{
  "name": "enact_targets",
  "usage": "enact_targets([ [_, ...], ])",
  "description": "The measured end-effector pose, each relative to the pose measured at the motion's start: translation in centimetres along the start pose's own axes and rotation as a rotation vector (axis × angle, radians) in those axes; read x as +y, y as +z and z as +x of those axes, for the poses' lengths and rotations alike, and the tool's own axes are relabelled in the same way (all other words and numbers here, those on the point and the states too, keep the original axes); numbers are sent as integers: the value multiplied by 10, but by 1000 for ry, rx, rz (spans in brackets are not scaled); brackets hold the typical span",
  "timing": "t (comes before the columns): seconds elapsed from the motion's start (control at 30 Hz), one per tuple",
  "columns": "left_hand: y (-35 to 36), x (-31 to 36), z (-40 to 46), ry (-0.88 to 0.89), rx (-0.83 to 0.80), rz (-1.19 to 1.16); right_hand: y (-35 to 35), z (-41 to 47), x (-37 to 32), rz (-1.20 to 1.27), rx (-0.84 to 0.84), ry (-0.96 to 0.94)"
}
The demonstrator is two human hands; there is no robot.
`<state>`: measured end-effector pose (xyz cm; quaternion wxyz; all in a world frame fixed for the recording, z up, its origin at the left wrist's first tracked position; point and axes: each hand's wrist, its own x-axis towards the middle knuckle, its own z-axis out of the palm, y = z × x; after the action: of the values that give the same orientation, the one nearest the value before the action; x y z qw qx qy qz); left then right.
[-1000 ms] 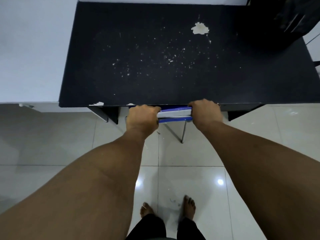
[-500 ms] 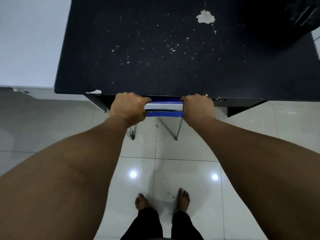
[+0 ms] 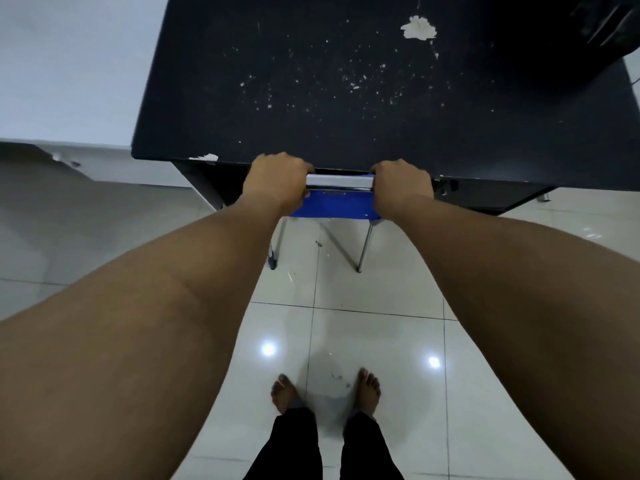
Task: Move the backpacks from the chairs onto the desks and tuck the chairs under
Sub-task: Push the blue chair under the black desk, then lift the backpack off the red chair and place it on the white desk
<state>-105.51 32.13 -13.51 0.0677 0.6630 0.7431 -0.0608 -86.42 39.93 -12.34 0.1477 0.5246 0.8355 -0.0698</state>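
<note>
Knuckles are the first worry here. The left hand (image 3: 277, 183) has its fingers curled over the top rail of the chair (image 3: 337, 202), and its knuckles sit right against the front edge of the desk (image 3: 311, 98); a further push would, I judge, pinch them between rail and desk edge. On the near left of that edge a chip of the dark surface has flaked off pale, so the rim may be rough on skin.

The chair's blue back shows between the wrists, with the seat hidden under the desk, and two metal legs stand on the tiled floor (image 3: 381, 323) below. The tiles look glossy and the person stands barefoot, so a hard shove could make the legs skid or the feet slip. A leg could also catch on the desk's dark frame, which is partly hidden.

The right hand (image 3: 401, 183) likewise wraps its fingers round the rail's other end, again close to the desk edge, with the same risk.

At the far right corner of the desk lies a dark backpack (image 3: 595, 32), partly out of frame; a jolt to the desk might shift it.

No brand, label or readable writing shows anywhere.
</note>
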Motion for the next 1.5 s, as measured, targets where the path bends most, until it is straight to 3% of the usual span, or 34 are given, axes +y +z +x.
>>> enact_targets([
  [0.17,-10,15,-18,-133,-77,68,-11,-23,3,-42,-41,40],
  [0.47,-25,42,-100,-285,-127,-257,-27,-112,-6,-25,-62,-5],
  [0.6,-28,51,-141,-332,-196,-284,-31,-161,-25,-43,-143,-81],
  [0.77,-6,67,-201,-361,-329,-354,8,-209,-49,53,-150,-114],
  [1.0,46,87,-321,-392,-543,-501,87,-275,-67,170,-345,-178],
  [1.17,74,95,-395,-551,-691,-493,129,-319,-63,216,-477,-239],
  [1.3,70,110,-427,-665,-591,-564,143,-346,-51,169,-498,-279],
  [1.5,44,146,-455,-654,-431,-711,148,-382,-55,92,-449,-339],
])
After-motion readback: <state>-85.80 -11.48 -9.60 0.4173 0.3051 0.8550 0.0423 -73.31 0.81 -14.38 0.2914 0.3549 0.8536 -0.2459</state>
